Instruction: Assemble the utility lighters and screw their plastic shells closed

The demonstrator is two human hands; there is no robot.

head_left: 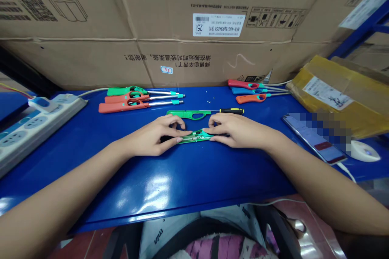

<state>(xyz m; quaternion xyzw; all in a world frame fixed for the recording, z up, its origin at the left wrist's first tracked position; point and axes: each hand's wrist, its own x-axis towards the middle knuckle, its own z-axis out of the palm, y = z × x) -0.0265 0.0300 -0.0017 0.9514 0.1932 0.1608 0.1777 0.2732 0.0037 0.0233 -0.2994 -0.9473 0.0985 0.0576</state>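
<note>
While slim fingertips are pinching its ends, both hands (155,135) (240,130) are steadying the open green plastic lighter (197,136).

Both bare forearms reach in from the near corners, angling toward each other over the counter (182,182). The left hand (154,134) sits palm down, thumb and index finger stretched right, other fingers curled. The right hand (240,130) mirrors it, fingers bent and pointing left, its fingertips near the left hand's, a small gap between.
</note>
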